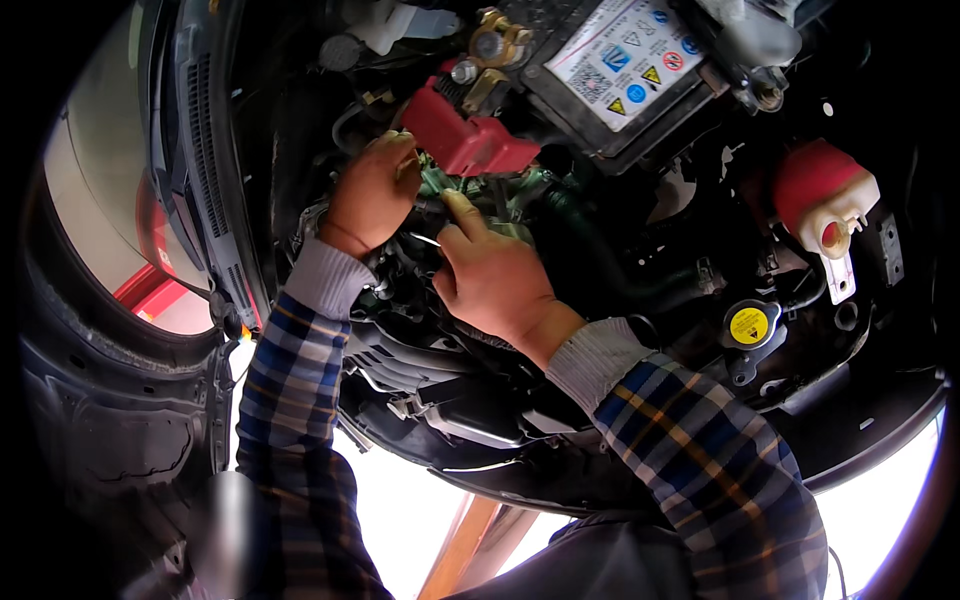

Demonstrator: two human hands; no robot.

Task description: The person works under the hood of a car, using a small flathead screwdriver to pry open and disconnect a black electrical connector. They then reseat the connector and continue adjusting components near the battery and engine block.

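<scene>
Red cover (465,135), upper centre of the frame: I see the left hand (372,190) at its left edge, fingers curled, and the right hand (495,275) below, forefinger extended. I can't tell whether either grips anything.

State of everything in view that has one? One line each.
Left hand: fingers curled near red cover; grip unclear
Right hand: index finger extended; grip unclear
Red cover: not over brass-coloured clamp
Brass-coloured clamp: exposed
Yellow-topped cap: closed
Battery: label showing
Red-and-white container: open or capped, can't tell
</scene>
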